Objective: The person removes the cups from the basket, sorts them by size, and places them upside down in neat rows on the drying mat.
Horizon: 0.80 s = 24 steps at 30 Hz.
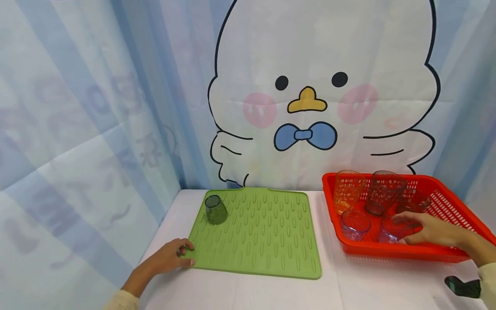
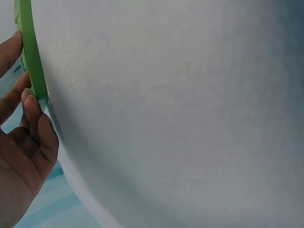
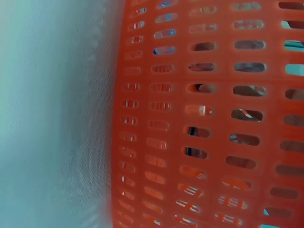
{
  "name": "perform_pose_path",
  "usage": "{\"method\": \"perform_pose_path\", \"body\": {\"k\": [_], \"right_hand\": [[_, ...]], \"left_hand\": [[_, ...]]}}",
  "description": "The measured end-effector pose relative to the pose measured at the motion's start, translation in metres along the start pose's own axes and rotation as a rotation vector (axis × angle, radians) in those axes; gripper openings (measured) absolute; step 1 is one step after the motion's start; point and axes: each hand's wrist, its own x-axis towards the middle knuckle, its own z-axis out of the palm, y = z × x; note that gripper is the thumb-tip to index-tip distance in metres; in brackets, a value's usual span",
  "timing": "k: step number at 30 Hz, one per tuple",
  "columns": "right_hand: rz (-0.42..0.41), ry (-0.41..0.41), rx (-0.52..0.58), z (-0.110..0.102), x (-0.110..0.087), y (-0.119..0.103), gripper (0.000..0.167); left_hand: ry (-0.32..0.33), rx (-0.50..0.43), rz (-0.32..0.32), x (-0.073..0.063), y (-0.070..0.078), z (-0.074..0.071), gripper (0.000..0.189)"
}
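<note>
While the left hand (image 1: 168, 256) touches the green mat (image 1: 267, 241), the right hand (image 1: 435, 232) is at a purple cup (image 1: 387, 231) in the red basket (image 1: 403, 252).
Left thumb and fingers rest apart along the edge, maybe to keep the bumpy, rubbery-looking mat still; I can't tell if the right hand grips. One smooth, see-through dark cup (image 1: 216, 211) stands wide end down on the mat, maybe to sit steady.
</note>
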Motion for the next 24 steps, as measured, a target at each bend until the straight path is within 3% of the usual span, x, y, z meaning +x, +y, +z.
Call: {"method": "perform_pose_path", "body": {"k": [12,24], "right_hand": [[0.049,0.125,-0.088,0.0,0.003,-0.017,0.064],[0.013,0.289,-0.098,-0.003,0.002,-0.055,0.067]], "left_hand": [[0.024,0.001,0.024,-0.001,-0.002,0.001,0.038],[0.074,0.009,0.104,0.002,0.004,0.003,0.035]]}}
